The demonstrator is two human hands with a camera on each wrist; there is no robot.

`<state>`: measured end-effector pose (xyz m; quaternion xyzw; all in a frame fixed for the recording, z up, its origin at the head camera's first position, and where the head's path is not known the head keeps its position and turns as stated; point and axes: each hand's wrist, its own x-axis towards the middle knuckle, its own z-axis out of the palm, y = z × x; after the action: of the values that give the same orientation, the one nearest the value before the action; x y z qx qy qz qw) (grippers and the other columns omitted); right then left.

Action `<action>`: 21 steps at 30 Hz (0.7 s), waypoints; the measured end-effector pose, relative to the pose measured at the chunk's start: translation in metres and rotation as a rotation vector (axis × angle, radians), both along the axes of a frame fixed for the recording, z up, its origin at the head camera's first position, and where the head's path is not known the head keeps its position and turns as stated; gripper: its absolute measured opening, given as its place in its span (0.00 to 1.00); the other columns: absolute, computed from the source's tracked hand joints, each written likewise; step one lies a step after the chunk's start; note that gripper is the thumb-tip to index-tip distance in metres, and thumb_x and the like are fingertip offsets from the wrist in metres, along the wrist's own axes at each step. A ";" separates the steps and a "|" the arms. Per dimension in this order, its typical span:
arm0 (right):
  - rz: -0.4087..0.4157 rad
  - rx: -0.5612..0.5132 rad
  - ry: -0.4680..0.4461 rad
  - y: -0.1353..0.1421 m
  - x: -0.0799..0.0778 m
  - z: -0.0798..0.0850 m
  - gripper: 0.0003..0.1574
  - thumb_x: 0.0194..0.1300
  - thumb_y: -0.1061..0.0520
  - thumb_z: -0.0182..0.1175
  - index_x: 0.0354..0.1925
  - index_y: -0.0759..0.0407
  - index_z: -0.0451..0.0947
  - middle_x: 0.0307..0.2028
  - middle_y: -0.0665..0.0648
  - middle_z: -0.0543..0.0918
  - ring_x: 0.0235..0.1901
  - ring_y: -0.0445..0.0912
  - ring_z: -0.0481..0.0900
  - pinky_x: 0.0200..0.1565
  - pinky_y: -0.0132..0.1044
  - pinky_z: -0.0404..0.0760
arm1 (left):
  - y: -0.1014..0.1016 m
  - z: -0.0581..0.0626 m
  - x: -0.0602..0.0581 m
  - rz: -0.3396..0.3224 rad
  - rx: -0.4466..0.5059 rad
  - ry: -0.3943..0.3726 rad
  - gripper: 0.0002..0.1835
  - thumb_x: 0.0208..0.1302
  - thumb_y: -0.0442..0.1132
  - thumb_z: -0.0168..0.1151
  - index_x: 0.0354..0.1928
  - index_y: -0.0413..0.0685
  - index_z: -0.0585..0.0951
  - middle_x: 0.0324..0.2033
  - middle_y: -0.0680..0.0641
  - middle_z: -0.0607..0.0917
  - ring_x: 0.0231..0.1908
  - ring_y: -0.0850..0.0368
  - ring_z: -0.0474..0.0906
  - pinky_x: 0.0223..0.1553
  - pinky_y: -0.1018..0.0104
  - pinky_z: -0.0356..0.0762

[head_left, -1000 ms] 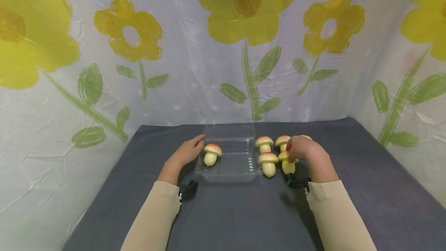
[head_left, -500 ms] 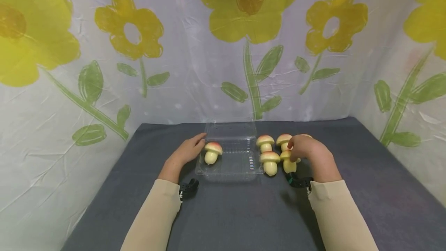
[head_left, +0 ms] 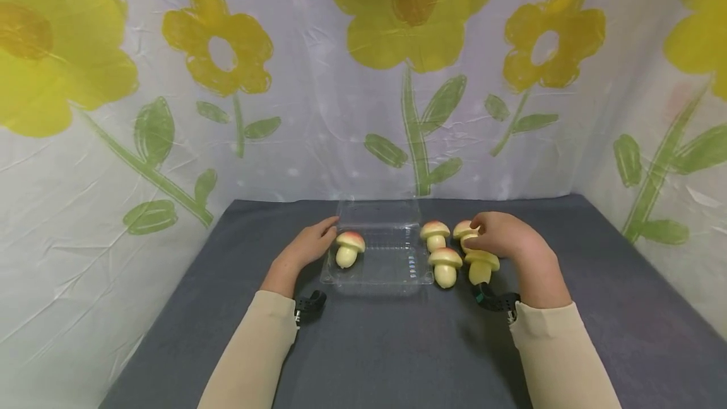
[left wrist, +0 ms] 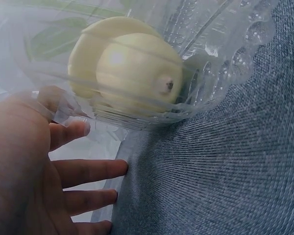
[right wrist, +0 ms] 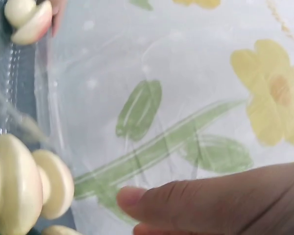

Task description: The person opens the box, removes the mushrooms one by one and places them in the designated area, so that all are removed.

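Observation:
My left hand (head_left: 307, 246) lies at the left side of a clear plastic clamshell box (head_left: 392, 270), its fingers straight. In the left wrist view the fingers (left wrist: 90, 169) spread beside the box wall. Inside the box, at its left, lies a toy mushroom (head_left: 348, 250) with a red-tinted cap. My right hand (head_left: 511, 238) hovers over loose toy mushrooms right of the box, bent at the wrist, thumb and forefinger apart. The nearest one, a toy mushroom (head_left: 481, 268), lies just below the hand. In the right wrist view the thumb (right wrist: 161, 198) is straight; most other fingers are hidden.
Several toy mushrooms (head_left: 445, 268) stand close together against the box's right side. The box lid (head_left: 377, 212) is folded back behind it. Dark grey cloth (head_left: 375, 352) covers the table. A flower-printed curtain (head_left: 318, 112) closes off the back and sides.
My right hand has moved slightly back and right, uncovering the cap of the nearest toy mushroom, which has shifted slightly right. My left hand has stayed at the box's side.

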<state>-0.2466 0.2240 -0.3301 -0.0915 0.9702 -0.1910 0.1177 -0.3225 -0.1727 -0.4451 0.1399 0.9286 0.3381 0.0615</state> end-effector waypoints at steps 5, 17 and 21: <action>0.009 -0.047 0.105 -0.017 0.008 0.004 0.34 0.72 0.43 0.62 0.65 0.63 0.76 0.61 0.68 0.78 0.56 0.64 0.78 0.51 0.60 0.80 | 0.000 0.000 0.000 0.000 0.004 0.000 0.30 0.84 0.51 0.40 0.82 0.52 0.58 0.75 0.39 0.66 0.72 0.37 0.64 0.67 0.34 0.65; 0.148 -0.105 0.367 -0.076 0.011 -0.014 0.30 0.71 0.49 0.67 0.66 0.61 0.77 0.62 0.61 0.80 0.55 0.57 0.81 0.50 0.54 0.83 | -0.001 0.000 0.001 -0.006 0.007 -0.012 0.30 0.84 0.52 0.40 0.82 0.53 0.57 0.75 0.40 0.66 0.72 0.37 0.64 0.67 0.35 0.66; 0.170 -0.087 0.410 -0.089 0.011 -0.021 0.29 0.71 0.50 0.68 0.65 0.59 0.78 0.60 0.60 0.80 0.51 0.54 0.83 0.46 0.51 0.84 | -0.001 0.000 0.001 -0.002 -0.004 -0.005 0.30 0.84 0.52 0.40 0.82 0.53 0.58 0.75 0.40 0.67 0.70 0.39 0.67 0.58 0.38 0.71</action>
<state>-0.2356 0.1345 -0.3508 -0.2147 0.9535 -0.1993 -0.0701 -0.3219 -0.1737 -0.4449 0.1397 0.9290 0.3366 0.0646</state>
